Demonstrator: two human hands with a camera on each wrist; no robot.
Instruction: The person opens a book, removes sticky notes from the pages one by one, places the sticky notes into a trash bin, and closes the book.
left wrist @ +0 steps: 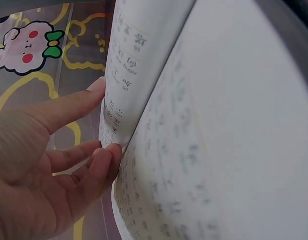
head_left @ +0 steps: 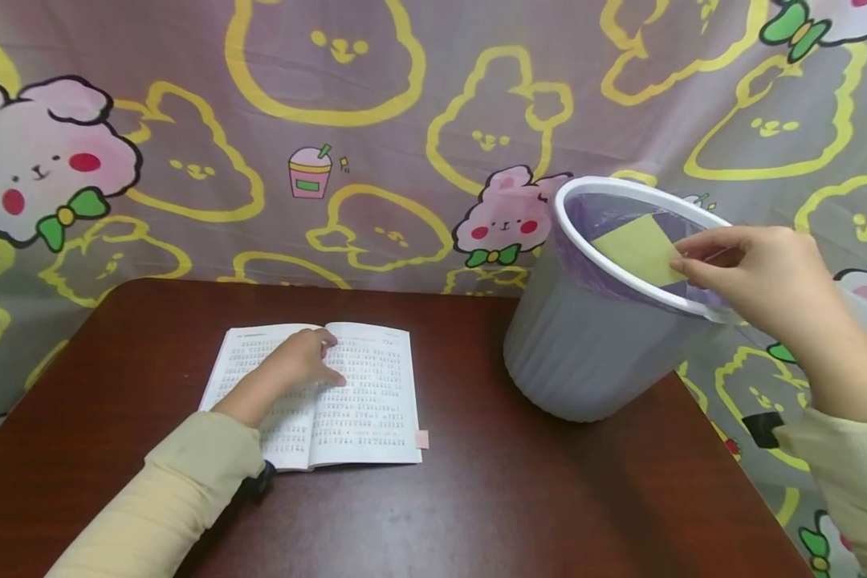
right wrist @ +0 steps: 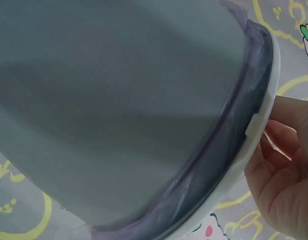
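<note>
An open book [head_left: 368,417] with printed pages lies on the table. My left hand [head_left: 298,360] rests on it near the spine, its fingertips touching the pages and nothing gripped. In the left wrist view, the thumb and fingers [left wrist: 89,182] stand apart against the paper. A yellow square of paper [head_left: 632,247] is pinched by one corner between the thumb and fingers of my right hand [head_left: 762,269]. It hangs at the mouth of a grey trash can [head_left: 585,337] with a white rim and a purple liner. The rim hides the paper in the right wrist view.
The brown table [head_left: 470,506] carries both the book and the trash can, which leans near the right edge. A pink tab [head_left: 422,439] sticks out from the book's right side. Behind hangs a patterned cloth [head_left: 383,160].
</note>
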